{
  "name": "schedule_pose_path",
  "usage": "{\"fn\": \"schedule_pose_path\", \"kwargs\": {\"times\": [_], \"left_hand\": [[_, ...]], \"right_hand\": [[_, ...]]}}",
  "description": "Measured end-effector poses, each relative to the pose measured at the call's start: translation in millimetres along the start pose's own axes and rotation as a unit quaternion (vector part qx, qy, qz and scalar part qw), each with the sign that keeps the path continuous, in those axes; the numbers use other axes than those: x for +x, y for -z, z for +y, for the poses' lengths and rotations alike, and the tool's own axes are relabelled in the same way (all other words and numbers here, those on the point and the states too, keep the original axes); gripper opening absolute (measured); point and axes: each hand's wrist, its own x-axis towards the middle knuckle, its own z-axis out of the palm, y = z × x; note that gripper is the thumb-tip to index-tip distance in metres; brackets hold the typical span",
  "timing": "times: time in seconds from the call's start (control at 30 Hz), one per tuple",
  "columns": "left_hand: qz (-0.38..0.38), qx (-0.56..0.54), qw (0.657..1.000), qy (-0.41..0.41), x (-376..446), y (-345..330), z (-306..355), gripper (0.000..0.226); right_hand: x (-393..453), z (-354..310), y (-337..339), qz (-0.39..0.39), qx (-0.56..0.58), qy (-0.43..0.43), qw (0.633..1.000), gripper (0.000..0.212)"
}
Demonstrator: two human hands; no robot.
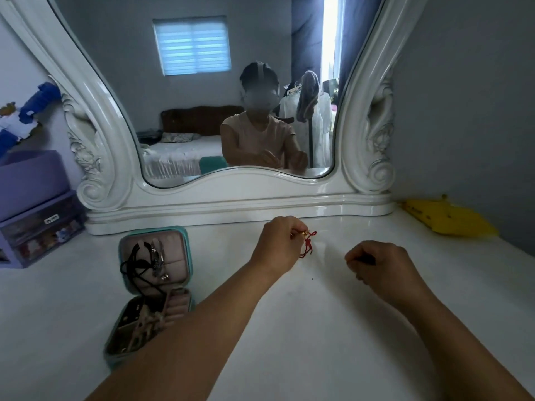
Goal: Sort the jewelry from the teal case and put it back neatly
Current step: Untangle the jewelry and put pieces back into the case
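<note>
The teal case [185, 250] lies open on the white dressing table at the left, its pink lining up. A black cord necklace [136, 264] and silver pieces [157, 260] lie tangled in its lid half. The lower half holds ring rolls and small pieces, partly hidden by my left forearm. My left hand [278, 244] is raised right of the case and pinches a red string bracelet [309, 244] with a small gold charm; the string dangles below my fingers. My right hand [379, 264] is curled shut further right, just above the table; something dark shows between its fingers, too small to identify.
A large white carved mirror [240, 195] stands along the back of the table. A purple drawer box [34, 215] sits at the left edge. A yellow object [445, 218] lies at the back right by the wall. White tabletop [289, 328] spreads between my arms.
</note>
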Motion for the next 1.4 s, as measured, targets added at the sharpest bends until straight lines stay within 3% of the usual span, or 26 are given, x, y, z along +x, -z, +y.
{"fn": "schedule_pose_path", "kwargs": {"times": [0.3, 0.6, 0.77, 0.9, 1.03, 1.2, 1.4], "left_hand": [[-0.092, 0.000, 0.992, -0.082, -16.9, -81.2, 28.6, 0.019], [-0.196, 0.038, 0.968, -0.151, -30.0, -89.2, 30.7, 0.021], [-0.133, 0.046, 0.984, -0.111, -29.4, -57.4, 22.2, 0.024], [-0.105, 0.085, 0.989, -0.065, -33.3, -17.7, 4.0, 0.019], [-0.067, 0.110, 0.991, -0.030, -44.0, 19.7, -20.3, 0.018], [0.017, 0.087, 0.996, 0.012, -65.9, 52.7, -44.7, 0.018], [0.149, -0.063, 0.982, 0.092, -83.9, 80.2, -63.3, 0.034]], "right_hand": [[-0.2, 49.6, 37.1, 0.024, -0.048, -0.061, 0.997, 0.017], [-11.5, 66.4, 44.0, 0.019, -0.065, -0.055, 0.996, 0.026], [-13.1, 68.9, 39.5, 0.004, -0.090, -0.032, 0.995, 0.018], [-13.3, 61.6, 40.1, 0.045, -0.053, -0.013, 0.997, 0.018], [-17.2, 26.9, 23.5, 0.043, -0.028, 0.051, 0.997, 0.013], [-24.1, -27.1, -28.5, -0.048, -0.054, 0.137, 0.988, 0.007], [-23.6, -71.7, -95.6, -0.163, -0.049, 0.182, 0.968, 0.016]]}}
